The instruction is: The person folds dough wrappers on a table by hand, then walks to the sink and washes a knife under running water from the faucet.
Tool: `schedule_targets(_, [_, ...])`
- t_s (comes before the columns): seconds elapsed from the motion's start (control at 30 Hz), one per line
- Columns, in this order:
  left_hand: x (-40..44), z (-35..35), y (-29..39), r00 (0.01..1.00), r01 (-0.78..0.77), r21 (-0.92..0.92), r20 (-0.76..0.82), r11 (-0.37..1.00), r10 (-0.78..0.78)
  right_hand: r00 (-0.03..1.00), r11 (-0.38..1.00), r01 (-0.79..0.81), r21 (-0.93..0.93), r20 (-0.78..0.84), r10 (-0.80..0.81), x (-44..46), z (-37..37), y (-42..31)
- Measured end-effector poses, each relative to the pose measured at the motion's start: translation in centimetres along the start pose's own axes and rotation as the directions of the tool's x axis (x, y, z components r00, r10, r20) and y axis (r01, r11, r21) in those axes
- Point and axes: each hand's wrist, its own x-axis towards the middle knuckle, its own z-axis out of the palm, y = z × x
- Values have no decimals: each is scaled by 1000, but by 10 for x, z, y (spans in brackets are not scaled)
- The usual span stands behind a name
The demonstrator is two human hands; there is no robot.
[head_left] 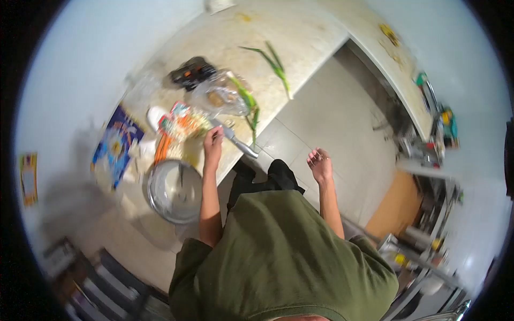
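Note:
My left hand [213, 142] is over the edge of the worktop, fingers loosely bent and partly apart, with no held thing visible. Right beside it lies a knife [243, 145], its handle pointing toward the counter's edge; whether my fingertips touch the blade I cannot tell. Beyond that hand is a heap of shredded vegetables [186, 124], white and orange, with carrots [162, 148] close by. A metal bowl [151, 187] stands to the left of my left forearm. Out over the floor, my right hand [320, 166] hangs with fingers apart and slightly curled, holding nothing.
Green onions [277, 68] lie on the worktop [305, 27], others [249, 101] beside a clear plastic bag [222, 96]. A black package [194, 72] and a blue packet [119, 142] sit further back. A second counter [412, 85] runs along the right. Dark slatted furniture [112, 283] stands lower left.

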Motion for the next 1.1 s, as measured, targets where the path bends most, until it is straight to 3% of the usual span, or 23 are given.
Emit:
schedule_targets(0.17, [-80, -10, 13, 966, -175, -85, -209, 981, 154, 961, 997, -42, -72, 269, 60, 22, 6, -9])
schedule_targets(0.3, [-164, -19, 8, 903, -148, -107, -419, 983, 90, 899, 986, -135, -102, 406, 165, 30, 11, -12])
schedule_targets(0.47, [-272, -9, -30, 809, -104, -205, -587, 973, -37, 883, 979, -89, -183, 441, 163, 13, 9, -5])
schedule_targets(0.63, [-374, 11, -56, 744, -38, -298, -645, 954, -172, 830, 963, -223, -152, 489, 270, 5, -43, 18])
schedule_targets(0.67, [-389, 10, -79, 753, -32, -239, -645, 971, -134, 806, 948, -262, -183, 499, 319, 15, -58, 25])
schedule_targets(0.77, [-427, 16, -80, 675, -9, -370, -688, 929, -268, 822, 913, -330, -241, 402, 403, 11, -84, 35])
schedule_targets(0.9, [-434, 20, -90, 631, -2, -404, -710, 915, -313, 860, 940, -274, -203, 385, 334, 4, -105, 23])
schedule_targets(0.97, [-428, 24, -79, 633, 22, -407, -701, 913, -328, 877, 955, -236, -178, 383, 289, 0, -117, 11])
schedule_targets(1.1, [-410, 31, -68, 795, 24, -233, -585, 972, -160, 900, 976, -173, -129, 382, 210, -1, -159, -9])
